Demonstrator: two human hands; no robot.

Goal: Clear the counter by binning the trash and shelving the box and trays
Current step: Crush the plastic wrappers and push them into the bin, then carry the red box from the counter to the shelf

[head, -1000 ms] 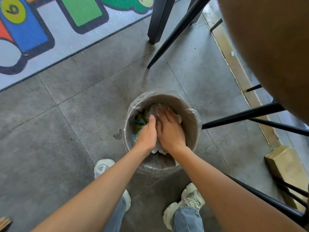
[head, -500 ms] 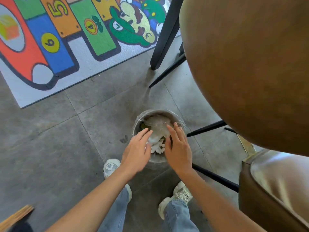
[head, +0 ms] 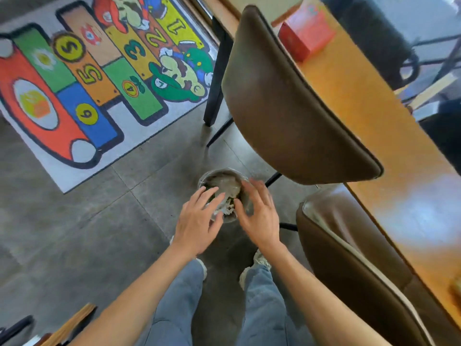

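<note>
Hands seemingly above lined bin

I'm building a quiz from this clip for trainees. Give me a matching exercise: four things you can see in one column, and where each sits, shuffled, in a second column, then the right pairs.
Things
1. trash bin
2. red box
3. numbered play mat
4. left hand

Places
A. on the wooden table, behind the chair back
B. flat on the floor, upper left of the view
C. open, above the near-left rim of the bin
D. on the floor in front of the person's shoes, beside the chair

Pairs: 1-D, 2-A, 3-B, 4-C
</note>
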